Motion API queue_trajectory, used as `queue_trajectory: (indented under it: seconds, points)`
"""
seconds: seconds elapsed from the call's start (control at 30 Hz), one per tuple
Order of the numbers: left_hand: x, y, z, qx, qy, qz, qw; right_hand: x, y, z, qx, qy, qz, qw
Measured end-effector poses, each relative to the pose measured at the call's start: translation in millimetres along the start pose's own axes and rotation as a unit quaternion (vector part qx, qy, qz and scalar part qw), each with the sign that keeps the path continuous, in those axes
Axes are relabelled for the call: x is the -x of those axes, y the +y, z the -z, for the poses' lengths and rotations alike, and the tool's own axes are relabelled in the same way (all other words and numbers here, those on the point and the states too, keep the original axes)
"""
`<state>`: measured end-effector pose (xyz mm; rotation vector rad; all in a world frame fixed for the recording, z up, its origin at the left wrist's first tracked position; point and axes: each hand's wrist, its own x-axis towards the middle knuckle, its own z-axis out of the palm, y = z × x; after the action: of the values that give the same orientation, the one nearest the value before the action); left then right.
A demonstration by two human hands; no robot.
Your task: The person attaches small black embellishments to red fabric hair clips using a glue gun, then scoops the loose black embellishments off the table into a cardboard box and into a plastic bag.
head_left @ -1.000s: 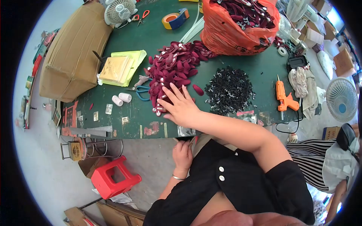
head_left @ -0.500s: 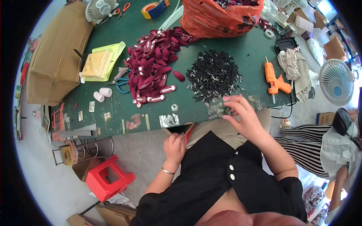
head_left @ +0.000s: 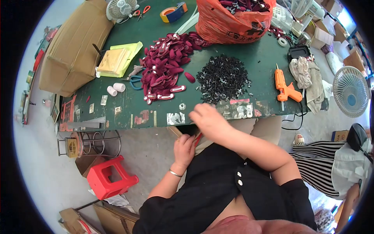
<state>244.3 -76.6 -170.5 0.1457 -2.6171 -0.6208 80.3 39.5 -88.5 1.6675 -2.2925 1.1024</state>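
My left hand (head_left: 184,150), with a bracelet at its wrist, is curled at the front edge of an open drawer-like box (head_left: 177,132) below the table edge. The box has a brown side and a red side, and its inside is mostly hidden. My right hand (head_left: 210,121) is over the table's front edge, just above that box; its fingertips are bent down and slightly blurred, so what they hold cannot be made out. Beyond it lies a heap of small black pieces with silvery bits (head_left: 224,78). Left of that is a pile of dark red fabric-covered snap hair clips (head_left: 165,66).
An orange glue gun (head_left: 286,87) lies at the right of the green table (head_left: 257,70). A red plastic bag (head_left: 233,25) stands at the back. Cardboard box (head_left: 74,46), yellow pads (head_left: 117,62) and blue-handled scissors (head_left: 135,82) are left. Another person (head_left: 331,163) is at right.
My right hand has moved left, from the front of the black heap to above the open box. My left hand stays at the box. The view has shifted slightly.
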Motion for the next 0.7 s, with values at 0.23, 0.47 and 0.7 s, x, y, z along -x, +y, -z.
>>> queue_trajectory:
  seconds: [0.23,0.47,0.7]
  points:
    - [3.2,-5.2,10.3,-0.005,-0.002,0.051,0.999,39.7,-10.4,16.0,-0.146,-0.006,0.100,0.984]
    - [1.2,-18.3,18.2,0.002,0.038,0.055,0.998,217.5,31.9,80.1,-0.031,0.181,-0.285,0.941]
    - [-2.8,-43.4,23.8,0.021,0.020,0.132,0.991,305.6,90.5,29.6,-0.084,-0.050,-0.693,0.714]
